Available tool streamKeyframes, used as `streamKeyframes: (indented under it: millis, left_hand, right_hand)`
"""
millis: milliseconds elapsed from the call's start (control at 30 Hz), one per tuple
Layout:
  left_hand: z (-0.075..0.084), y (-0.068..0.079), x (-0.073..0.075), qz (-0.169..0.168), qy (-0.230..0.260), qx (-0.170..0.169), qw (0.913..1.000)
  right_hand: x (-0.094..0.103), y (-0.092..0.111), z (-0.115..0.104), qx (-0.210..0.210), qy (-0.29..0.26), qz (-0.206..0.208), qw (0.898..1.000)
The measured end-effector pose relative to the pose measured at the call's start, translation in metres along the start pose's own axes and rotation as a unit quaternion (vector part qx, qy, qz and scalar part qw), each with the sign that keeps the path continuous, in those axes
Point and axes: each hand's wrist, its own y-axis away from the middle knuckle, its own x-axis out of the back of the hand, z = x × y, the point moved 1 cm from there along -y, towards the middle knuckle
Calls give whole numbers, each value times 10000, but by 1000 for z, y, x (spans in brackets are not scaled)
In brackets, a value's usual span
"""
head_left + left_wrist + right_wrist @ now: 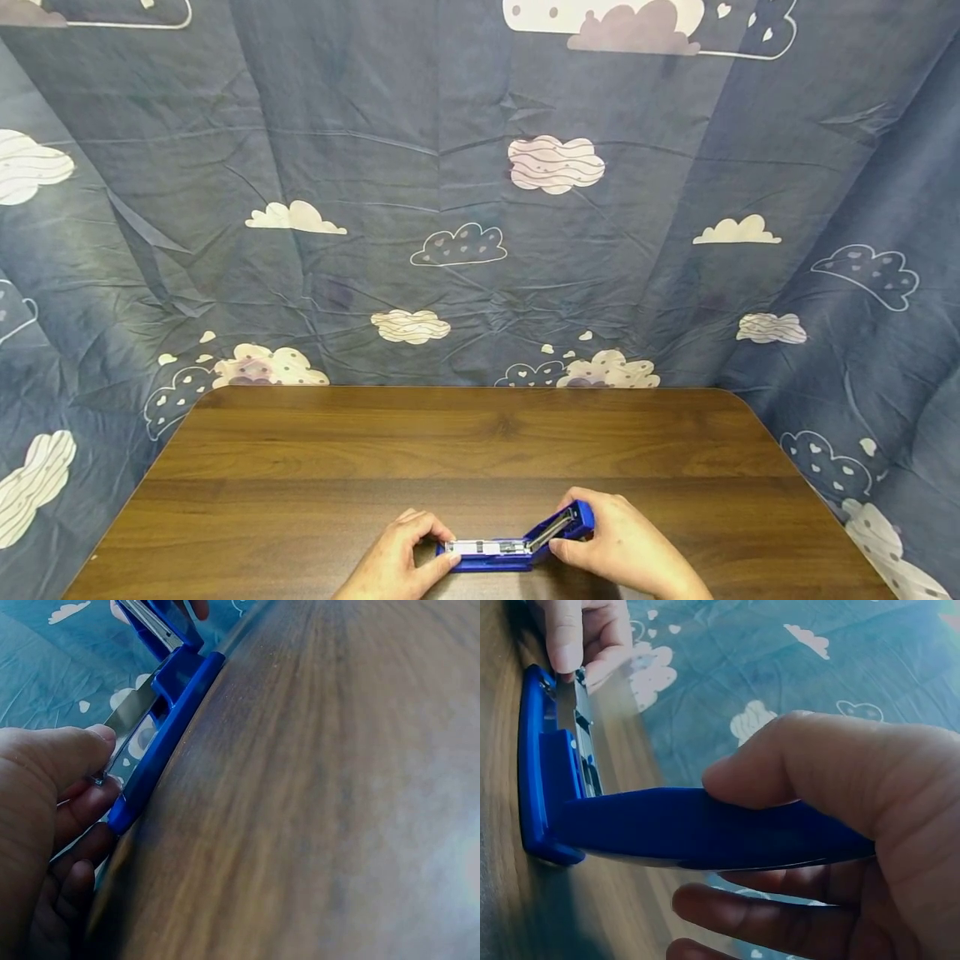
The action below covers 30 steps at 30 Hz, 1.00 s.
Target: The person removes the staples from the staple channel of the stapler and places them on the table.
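Observation:
A blue stapler [491, 564] lies on the table with its top arm [667, 825] swung up and back, so the metal staple tray [483, 547] is exposed. My left hand [408, 554] pinches the front end of the metal tray between thumb and fingers, as the left wrist view shows; the tray stands a little apart from the blue base [161, 750]. On the other side, my right hand [611, 533] grips the raised top arm, thumb on one face and fingers on the opposite one. Whether staples lie in the tray is too small to tell.
The brown wooden table [480, 442] reaches back to a dark blue curtain [480, 192] printed with clouds. More curtain hangs at the left and right sides. The stapler is close to the near edge of the head view.

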Motion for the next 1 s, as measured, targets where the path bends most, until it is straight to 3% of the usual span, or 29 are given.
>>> streamKeyframes:
  millis: [233,433,633,1000]
  left_hand:
    - [0,-1,1,63,2,-131,9999]
    - [-1,-1,2,146,13,-250,9996]
    - [-1,-2,2,79,-3,-142,9999]
    - [-1,-2,-1,-3,-10,25,10000]
  right_hand:
    - [5,3,2,23,283,436,9986]
    - [7,6,8,-86,584,237,9980]
    - [4,6,14,-268,1189,239,9923]
    - [-3,8,-2,-278,1554,926,9831]
